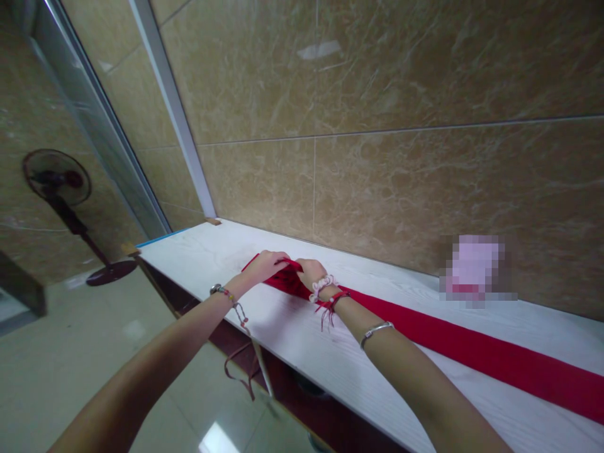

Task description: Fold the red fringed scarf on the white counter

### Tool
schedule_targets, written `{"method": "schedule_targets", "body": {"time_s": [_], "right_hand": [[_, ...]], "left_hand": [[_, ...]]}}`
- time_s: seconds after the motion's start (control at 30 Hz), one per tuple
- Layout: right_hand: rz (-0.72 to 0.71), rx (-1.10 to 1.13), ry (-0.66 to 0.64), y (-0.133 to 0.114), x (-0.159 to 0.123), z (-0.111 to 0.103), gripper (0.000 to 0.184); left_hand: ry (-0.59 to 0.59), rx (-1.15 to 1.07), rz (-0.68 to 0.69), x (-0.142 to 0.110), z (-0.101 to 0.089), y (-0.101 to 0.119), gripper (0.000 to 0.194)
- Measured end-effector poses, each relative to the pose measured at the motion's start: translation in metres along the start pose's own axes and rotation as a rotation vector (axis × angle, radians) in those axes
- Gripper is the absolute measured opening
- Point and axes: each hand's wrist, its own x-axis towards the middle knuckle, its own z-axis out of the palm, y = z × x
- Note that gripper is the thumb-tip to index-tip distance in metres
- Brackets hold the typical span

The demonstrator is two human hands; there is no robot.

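Red cloth, a long flat strip (pixel 472 349), ran from frame centre to the lower right along the white surface (pixel 330 365). I saw my left hand (pixel 264 264) and right hand (pixel 311 272), fingers curled closed, gripping its near end. It looked soft, light and limp; I'd pinch both edges.

Bright red band (pixel 472 349) runs under both hands, plain red with dark marks by the fingers. Beneath it, a white wood-grain table (pixel 302 340); behind, beige marbled wall tiles (pixel 401 170).
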Motion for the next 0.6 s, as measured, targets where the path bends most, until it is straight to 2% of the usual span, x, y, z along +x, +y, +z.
{"method": "schedule_targets", "body": {"time_s": [0.07,0.13,0.23,0.4,0.43,0.5,0.6], "right_hand": [[0.021,0.001,0.005,0.007,-0.005,-0.010,0.034],[0.020,0.001,0.045,0.023,-0.018,-0.026,0.040],[0.003,-0.026,0.143,0.059,-0.053,-0.061,0.047],[-0.002,-0.130,0.315,0.133,-0.140,-0.136,0.041],[-0.027,-0.131,0.307,0.145,-0.157,-0.148,0.040],[-0.045,-0.138,0.347,0.165,-0.187,-0.164,0.037],[-0.033,-0.167,0.394,0.181,-0.217,-0.175,0.037]], "left_hand": [[0.020,0.012,0.044,-0.002,0.004,-0.002,0.032],[0.044,0.051,0.069,-0.004,0.011,-0.009,0.051],[0.023,0.051,-0.002,-0.007,0.026,-0.019,0.069],[-0.214,-0.017,-0.026,-0.009,0.049,-0.025,0.076],[-0.234,-0.005,-0.016,-0.009,0.051,-0.025,0.076],[-0.228,0.013,0.021,-0.008,0.053,-0.024,0.072],[-0.176,0.001,0.052,-0.004,0.047,-0.022,0.059]]}}
